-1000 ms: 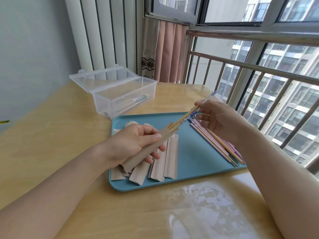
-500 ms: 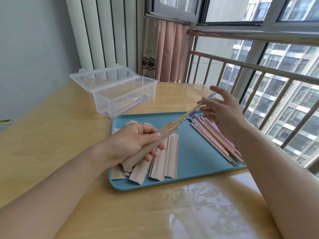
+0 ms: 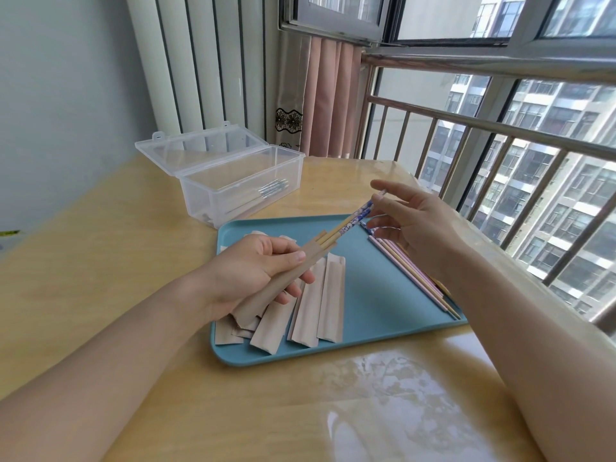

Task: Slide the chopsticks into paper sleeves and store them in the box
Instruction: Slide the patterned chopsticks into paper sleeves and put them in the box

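Left hand (image 3: 253,271) pinches the paper sleeve (image 3: 280,281) with chopsticks (image 3: 346,225) poking out toward 2 o'clock — right hand (image 3: 420,228), grip spread, fingertips at their tops.

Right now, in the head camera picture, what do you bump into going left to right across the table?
Clear box → left hand holding a paper sleeve → empty sleeves on the blue tray → right hand → loose chopsticks.

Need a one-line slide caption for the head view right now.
Left hand grips a paper sleeve while the right hand pushes a chopstick pair in, above the blue tray.
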`<state>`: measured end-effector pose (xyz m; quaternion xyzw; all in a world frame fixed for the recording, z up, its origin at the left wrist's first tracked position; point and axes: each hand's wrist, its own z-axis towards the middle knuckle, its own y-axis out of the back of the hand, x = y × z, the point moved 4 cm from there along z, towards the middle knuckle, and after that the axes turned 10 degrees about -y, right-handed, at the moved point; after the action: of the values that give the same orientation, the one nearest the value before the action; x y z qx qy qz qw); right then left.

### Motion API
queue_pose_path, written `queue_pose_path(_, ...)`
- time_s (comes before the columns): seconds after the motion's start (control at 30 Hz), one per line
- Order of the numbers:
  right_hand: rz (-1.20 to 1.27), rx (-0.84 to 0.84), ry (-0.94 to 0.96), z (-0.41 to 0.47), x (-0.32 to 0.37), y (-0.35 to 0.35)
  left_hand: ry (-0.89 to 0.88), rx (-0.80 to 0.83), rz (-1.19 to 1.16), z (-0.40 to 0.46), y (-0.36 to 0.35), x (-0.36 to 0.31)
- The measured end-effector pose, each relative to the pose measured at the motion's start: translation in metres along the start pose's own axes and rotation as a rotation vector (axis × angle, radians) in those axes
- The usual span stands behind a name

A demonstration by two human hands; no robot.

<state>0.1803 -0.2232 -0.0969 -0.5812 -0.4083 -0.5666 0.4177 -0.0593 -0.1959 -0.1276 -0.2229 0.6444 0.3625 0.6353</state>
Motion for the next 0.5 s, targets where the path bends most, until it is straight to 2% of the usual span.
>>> queue_pose_path(0.5,0.025,-0.018,0.057,-0.0001,-0.0007,0.0,0.045,0.016,-0.014,-0.0026,-0.0008,-0.0029)
